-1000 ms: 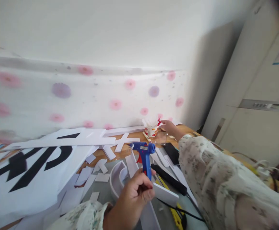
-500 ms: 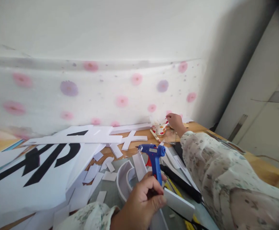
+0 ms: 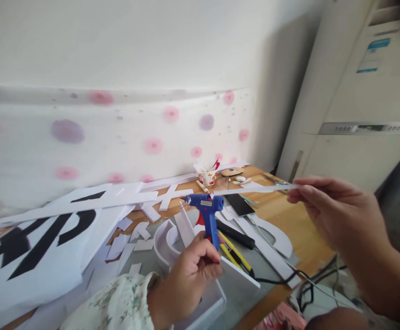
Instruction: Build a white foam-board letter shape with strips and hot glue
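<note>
My left hand (image 3: 189, 277) is closed round the handle of a blue hot glue gun (image 3: 205, 211), nozzle pointing left, over the cluttered table. It also pins a white foam board piece (image 3: 239, 271) against the grip. My right hand (image 3: 337, 208) is raised at the right and pinches the end of a long thin white strip (image 3: 255, 188) that reaches left across the table. Below the gun stands a curved white foam form (image 3: 163, 240).
Large white sheets with black letters (image 3: 38, 238) cover the table's left. White offcuts, a paper cup (image 3: 207, 177), a phone (image 3: 239, 204), a yellow utility knife (image 3: 236, 256) and black cables (image 3: 310, 286) lie about. A white cabinet (image 3: 358, 105) stands at right.
My right hand has come back from the paper cup at the far edge and now holds a long white strip up at the right. The left hand keeps the glue gun; the view shifted.
</note>
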A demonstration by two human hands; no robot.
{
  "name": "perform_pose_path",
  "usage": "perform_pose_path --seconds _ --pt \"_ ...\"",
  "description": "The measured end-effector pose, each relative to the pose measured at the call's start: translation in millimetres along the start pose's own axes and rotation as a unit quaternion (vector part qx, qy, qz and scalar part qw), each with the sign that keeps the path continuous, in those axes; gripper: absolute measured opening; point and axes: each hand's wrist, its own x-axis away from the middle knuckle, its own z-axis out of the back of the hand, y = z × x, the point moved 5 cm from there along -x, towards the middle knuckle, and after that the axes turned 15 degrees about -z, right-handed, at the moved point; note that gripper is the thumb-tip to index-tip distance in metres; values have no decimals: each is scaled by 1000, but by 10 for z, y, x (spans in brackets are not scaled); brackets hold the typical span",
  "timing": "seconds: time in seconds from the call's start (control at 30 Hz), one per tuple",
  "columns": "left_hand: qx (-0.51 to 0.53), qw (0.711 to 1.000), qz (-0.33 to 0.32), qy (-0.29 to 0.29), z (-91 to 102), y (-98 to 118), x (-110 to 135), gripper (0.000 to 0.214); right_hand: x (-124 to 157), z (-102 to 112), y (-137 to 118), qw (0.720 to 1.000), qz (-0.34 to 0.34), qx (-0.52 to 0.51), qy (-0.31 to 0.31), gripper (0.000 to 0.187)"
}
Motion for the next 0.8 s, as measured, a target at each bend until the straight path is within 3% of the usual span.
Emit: perform_pose_path --seconds 0.17,0.37,0.5,0.63,0.73,0.8 --pt "20 998 -40 -36 -139 159 65 35 232 222 49 996 -57 -69 0 20" --pt "66 995 -71 -37 -236 249 149 32 250 269 181 991 -92 -96 12 24" --pt "35 995 -86 -44 -246 261 168 32 271 267 267 987 -117 -110 16 25" --pt "-37 993 -101 -50 -233 272 149 33 337 275 185 995 -62 -70 21 21" --pt "-110 984 -124 -65 -238 287 144 28 422 301 76 998 20 34 47 17" --pt "-148 977 -130 -79 -247 290 149 24 453 302 54 995 39 82 50 16"
